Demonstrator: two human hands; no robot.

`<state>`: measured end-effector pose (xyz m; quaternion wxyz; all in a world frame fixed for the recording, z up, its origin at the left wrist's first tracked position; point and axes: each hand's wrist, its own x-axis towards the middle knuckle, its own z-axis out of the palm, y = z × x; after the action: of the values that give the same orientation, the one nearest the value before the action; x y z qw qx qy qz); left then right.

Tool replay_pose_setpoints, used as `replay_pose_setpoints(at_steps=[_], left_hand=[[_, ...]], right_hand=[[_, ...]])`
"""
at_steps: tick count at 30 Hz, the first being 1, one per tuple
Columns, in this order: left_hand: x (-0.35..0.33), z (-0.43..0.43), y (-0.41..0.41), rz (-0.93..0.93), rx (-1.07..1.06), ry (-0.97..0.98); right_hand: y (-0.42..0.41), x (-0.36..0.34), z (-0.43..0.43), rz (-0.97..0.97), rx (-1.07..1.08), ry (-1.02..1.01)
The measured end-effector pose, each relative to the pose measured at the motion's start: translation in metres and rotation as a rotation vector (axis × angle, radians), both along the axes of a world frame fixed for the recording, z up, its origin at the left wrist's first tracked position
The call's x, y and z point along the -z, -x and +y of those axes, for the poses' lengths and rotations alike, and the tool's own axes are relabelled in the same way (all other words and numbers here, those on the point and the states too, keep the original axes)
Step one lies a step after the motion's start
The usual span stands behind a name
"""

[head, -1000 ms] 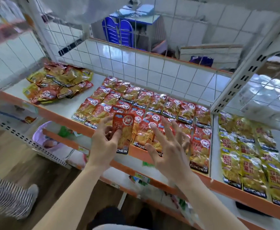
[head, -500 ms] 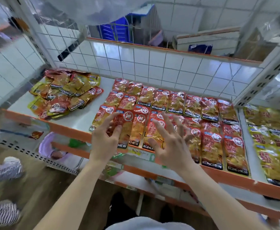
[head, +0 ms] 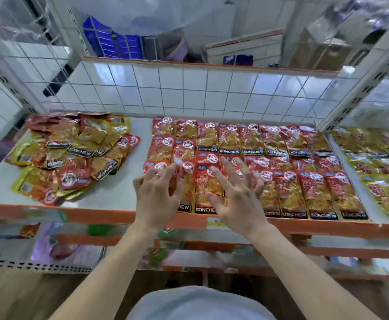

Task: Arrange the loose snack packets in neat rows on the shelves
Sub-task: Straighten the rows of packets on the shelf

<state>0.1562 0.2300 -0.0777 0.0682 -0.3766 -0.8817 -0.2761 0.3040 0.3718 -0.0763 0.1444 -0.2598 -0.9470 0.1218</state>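
On the front row [head: 316, 195] the packet [head: 187, 197] now lies flat under left hand [head: 156, 195] and right hand [head: 237, 195], fingers [head: 230, 166] splayed.

One head-worn wide-angle camera looks forward and down on the shelf [head: 110, 190], from just in front of its orange front edge and close above it. The tiled wall [head: 189, 88] rises behind the shelf, and the lower shelves [head: 327, 248] show beneath it.
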Motion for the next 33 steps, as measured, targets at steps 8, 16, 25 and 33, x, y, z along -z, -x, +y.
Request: replay_pose_setpoints(at_steps=[8,16,25,33], left_hand=[[0.002,-0.004,0.003,0.068,0.045,0.052],[0.000,-0.009,0.016,0.111,0.331,0.233],[0.003,-0.008,0.014,0.075,0.290,0.230],[0.004,-0.008,0.016,0.043,0.306,0.249]], right_hand=[[0.001,0.006,-0.006,-0.085,0.050,-0.059],[0.002,0.003,-0.006,-0.152,0.036,-0.076],[0.004,0.005,-0.007,-0.137,0.037,-0.071],[0.004,0.003,-0.008,-0.174,0.026,-0.117]])
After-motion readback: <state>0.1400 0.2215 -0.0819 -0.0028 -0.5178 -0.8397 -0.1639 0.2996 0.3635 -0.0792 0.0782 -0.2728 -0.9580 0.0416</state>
